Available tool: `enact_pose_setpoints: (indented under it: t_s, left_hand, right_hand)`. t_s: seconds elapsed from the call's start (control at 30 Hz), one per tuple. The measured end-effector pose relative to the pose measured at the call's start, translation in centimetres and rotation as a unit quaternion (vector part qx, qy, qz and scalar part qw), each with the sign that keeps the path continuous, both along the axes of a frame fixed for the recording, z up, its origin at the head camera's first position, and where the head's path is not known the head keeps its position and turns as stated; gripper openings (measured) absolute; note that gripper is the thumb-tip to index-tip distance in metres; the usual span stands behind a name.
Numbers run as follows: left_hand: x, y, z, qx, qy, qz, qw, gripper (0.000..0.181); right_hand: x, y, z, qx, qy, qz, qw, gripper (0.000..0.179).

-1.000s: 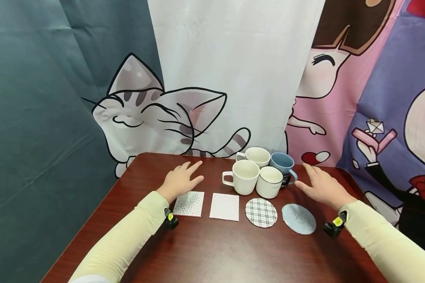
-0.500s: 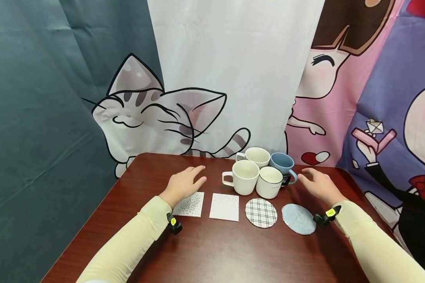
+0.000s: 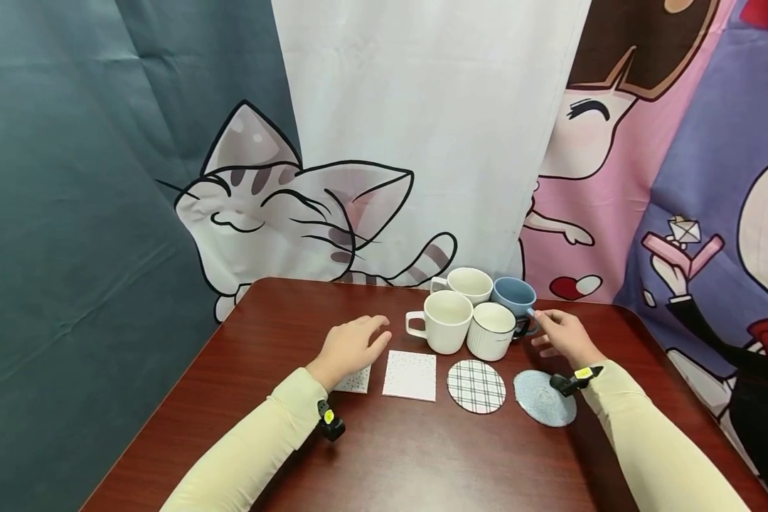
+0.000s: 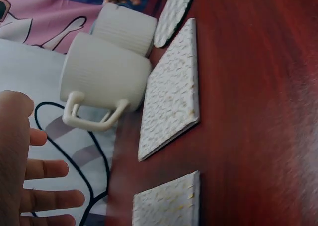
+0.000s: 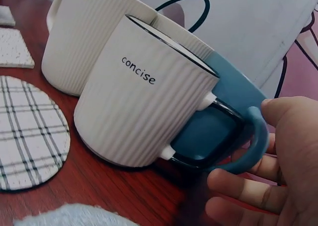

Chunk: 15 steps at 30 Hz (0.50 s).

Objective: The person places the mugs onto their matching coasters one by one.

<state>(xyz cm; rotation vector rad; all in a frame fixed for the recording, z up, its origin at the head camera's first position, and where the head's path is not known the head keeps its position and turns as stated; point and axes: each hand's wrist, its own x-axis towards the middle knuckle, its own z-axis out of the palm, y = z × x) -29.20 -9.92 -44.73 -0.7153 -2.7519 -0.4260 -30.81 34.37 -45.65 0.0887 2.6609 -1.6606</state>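
The blue mug [image 3: 513, 293] stands at the back right of a cluster of mugs. My right hand [image 3: 566, 336] is at its handle [image 5: 258, 141]: the thumb tip meets the top, and bent fingers reach round and through the loop. In front of the blue mug is a ribbed white mug [image 5: 144, 92] with a dark rim and the word "concise". My left hand [image 3: 350, 348] hovers with relaxed, spread fingers over the speckled square coaster [image 3: 357, 382], partly hiding it. It holds nothing. Nearest to it on the right is a ribbed white mug [image 3: 446, 323], handle facing left.
Another white mug [image 3: 470, 284] stands at the back. In a row before the mugs lie a white square coaster [image 3: 409, 375], a round plaid coaster [image 3: 476, 386] and a fuzzy light-blue round coaster [image 3: 542, 400]. A printed cloth [image 3: 371, 85] hangs behind the table [image 3: 422, 455].
My right hand has moved left to the blue mug's handle, its fingers bending round it. My left hand has shifted right and nearer to me. The mugs and coasters stay in place.
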Motion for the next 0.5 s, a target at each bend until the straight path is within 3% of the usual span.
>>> enact_pose_setpoints:
  t_s: [0.27,0.5]
  left_hand:
    - [0.7,1.4,-1.4,-0.022,0.012,-0.035,0.9991,0.024]
    - [0.8,1.8,-2.6,-0.013,0.017,-0.045,0.9988,0.020]
  right_hand:
    - [-0.8,-0.7,-0.5,-0.008,-0.018,-0.029,0.9994,0.057]
    - [-1.9,-0.4,-1.2,-0.034,-0.056,-0.012,0.9978,0.048]
